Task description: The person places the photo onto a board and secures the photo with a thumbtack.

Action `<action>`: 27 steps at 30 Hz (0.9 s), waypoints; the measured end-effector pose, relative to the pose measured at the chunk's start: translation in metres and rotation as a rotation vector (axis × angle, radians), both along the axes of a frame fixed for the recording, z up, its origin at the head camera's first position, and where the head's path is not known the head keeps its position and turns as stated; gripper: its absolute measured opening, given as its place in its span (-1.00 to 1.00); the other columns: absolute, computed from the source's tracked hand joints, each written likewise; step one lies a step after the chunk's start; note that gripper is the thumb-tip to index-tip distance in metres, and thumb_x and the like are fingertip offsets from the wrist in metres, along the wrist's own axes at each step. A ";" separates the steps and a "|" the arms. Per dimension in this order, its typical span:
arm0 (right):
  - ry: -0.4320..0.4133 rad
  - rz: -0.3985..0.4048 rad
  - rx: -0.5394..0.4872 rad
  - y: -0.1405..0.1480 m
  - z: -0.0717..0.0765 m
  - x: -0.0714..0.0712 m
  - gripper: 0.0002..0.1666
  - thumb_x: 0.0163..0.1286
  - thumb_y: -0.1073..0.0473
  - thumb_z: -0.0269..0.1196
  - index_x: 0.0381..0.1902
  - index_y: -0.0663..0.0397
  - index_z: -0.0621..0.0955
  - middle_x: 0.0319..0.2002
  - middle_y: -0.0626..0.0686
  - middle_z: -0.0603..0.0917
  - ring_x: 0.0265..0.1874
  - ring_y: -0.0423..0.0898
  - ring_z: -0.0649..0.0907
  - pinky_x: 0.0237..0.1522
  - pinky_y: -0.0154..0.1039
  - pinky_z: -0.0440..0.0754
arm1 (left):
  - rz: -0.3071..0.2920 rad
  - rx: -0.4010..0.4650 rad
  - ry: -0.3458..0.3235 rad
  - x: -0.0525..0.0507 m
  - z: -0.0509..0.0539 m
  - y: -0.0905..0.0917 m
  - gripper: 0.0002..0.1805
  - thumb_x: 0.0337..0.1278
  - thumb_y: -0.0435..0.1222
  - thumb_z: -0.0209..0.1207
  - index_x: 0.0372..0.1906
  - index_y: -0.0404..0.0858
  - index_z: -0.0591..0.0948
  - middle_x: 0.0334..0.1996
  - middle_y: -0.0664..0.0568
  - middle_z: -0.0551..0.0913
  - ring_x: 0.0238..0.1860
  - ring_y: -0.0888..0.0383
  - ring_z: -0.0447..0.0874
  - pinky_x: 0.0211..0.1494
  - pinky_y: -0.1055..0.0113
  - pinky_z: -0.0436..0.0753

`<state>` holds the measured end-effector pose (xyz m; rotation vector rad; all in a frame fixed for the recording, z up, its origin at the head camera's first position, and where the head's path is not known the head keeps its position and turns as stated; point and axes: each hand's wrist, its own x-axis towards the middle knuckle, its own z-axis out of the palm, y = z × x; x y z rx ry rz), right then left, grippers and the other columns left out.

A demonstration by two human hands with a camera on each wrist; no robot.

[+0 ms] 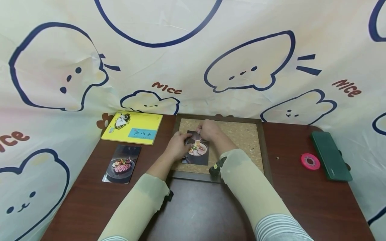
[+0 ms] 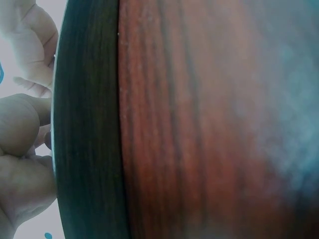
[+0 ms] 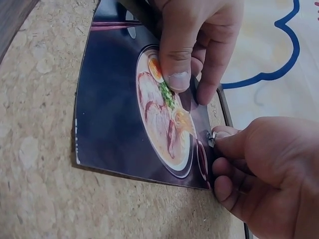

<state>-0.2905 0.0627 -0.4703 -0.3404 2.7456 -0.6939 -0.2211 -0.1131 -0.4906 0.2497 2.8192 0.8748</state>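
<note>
A dark photo card of a noodle bowl [image 1: 203, 158] lies on a cork board [image 1: 245, 137]; the right wrist view shows the card [image 3: 107, 109] close up. My left hand [image 1: 176, 146] rests at its left side, the left thumb pressing on the printed bowl. At the card's top edge, my right hand [image 1: 209, 130] pinches a small silvery pin [image 3: 212, 138] between thumb and fingertip. In the right wrist view the left hand [image 3: 197, 45] is above the right hand [image 3: 279, 174]. A dark frame edge [image 2: 87, 119] partly hides fingers [image 2: 25, 164] in the left wrist view.
A yellow book [image 1: 138, 124] and another food photo card [image 1: 122, 164] lie left of the board. To the right are a pink round item [image 1: 310, 161], a green case [image 1: 331, 155] and a tiny object [image 1: 277, 158]. A patterned cloth [image 1: 193, 67] stands behind.
</note>
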 end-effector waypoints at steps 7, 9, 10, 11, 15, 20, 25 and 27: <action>0.023 0.003 0.011 0.000 0.000 0.000 -0.80 0.58 0.10 0.21 -0.15 -0.03 0.76 -0.34 -0.06 0.74 -0.27 -0.09 0.68 -0.07 -0.16 0.63 | 0.001 -0.004 -0.001 0.000 0.002 0.001 -0.43 0.41 -0.15 0.29 0.44 -0.19 0.53 0.12 -0.20 0.49 -0.05 -0.03 0.53 0.01 0.09 0.56; 0.024 0.001 0.015 0.000 0.000 0.001 -0.80 0.58 0.11 0.21 -0.15 -0.04 0.77 -0.31 -0.06 0.74 -0.24 -0.08 0.68 -0.05 -0.15 0.63 | 0.000 -0.004 -0.002 0.000 0.003 0.001 -0.43 0.41 -0.15 0.29 0.44 -0.19 0.53 0.12 -0.20 0.49 -0.05 -0.03 0.53 0.01 0.09 0.56; 0.022 -0.001 0.015 0.000 0.000 0.001 -0.80 0.57 0.11 0.21 -0.15 -0.04 0.77 -0.30 -0.06 0.74 -0.23 -0.08 0.68 -0.03 -0.14 0.63 | 0.001 -0.004 -0.003 0.000 0.002 0.001 -0.43 0.41 -0.15 0.29 0.44 -0.19 0.53 0.13 -0.20 0.49 -0.05 -0.03 0.53 0.01 0.09 0.56; 0.020 -0.001 0.017 -0.001 0.000 0.001 -0.80 0.57 0.11 0.21 -0.16 -0.04 0.76 -0.29 -0.05 0.74 -0.21 -0.07 0.67 -0.02 -0.14 0.63 | 0.002 -0.003 -0.004 0.000 0.002 0.001 -0.43 0.41 -0.15 0.29 0.44 -0.18 0.53 0.13 -0.20 0.49 -0.04 -0.03 0.54 0.02 0.09 0.56; 0.022 0.002 0.029 -0.002 0.000 0.001 -0.80 0.57 0.10 0.21 -0.17 -0.03 0.76 -0.29 -0.05 0.75 -0.19 -0.05 0.68 0.00 -0.12 0.63 | 0.005 0.000 -0.005 0.000 0.001 0.001 -0.42 0.40 -0.14 0.30 0.44 -0.18 0.53 0.15 -0.20 0.49 0.00 -0.05 0.55 0.05 0.08 0.57; 0.038 0.016 0.046 -0.002 -0.001 0.000 -0.78 0.58 0.08 0.20 -0.16 -0.03 0.76 -0.30 -0.06 0.74 -0.19 -0.06 0.68 0.02 -0.12 0.62 | 0.012 0.003 -0.005 0.000 -0.001 0.000 -0.42 0.40 -0.13 0.30 0.45 -0.17 0.53 0.15 -0.20 0.50 0.00 -0.05 0.55 0.04 0.08 0.56; 0.033 0.021 0.041 -0.002 -0.001 0.001 -0.79 0.58 0.09 0.20 -0.18 -0.03 0.75 -0.31 -0.05 0.74 -0.19 -0.05 0.68 0.00 -0.12 0.63 | 0.014 0.006 -0.008 0.000 -0.001 0.000 -0.41 0.40 -0.13 0.30 0.45 -0.17 0.52 0.17 -0.19 0.49 0.02 -0.05 0.55 0.05 0.08 0.57; 0.034 0.021 0.041 -0.002 0.001 0.001 -0.79 0.58 0.09 0.20 -0.18 -0.03 0.75 -0.31 -0.05 0.74 -0.20 -0.05 0.68 -0.01 -0.12 0.63 | 0.014 0.007 -0.007 0.000 -0.001 0.000 -0.41 0.40 -0.13 0.30 0.45 -0.17 0.52 0.17 -0.20 0.49 0.03 -0.05 0.55 0.07 0.07 0.57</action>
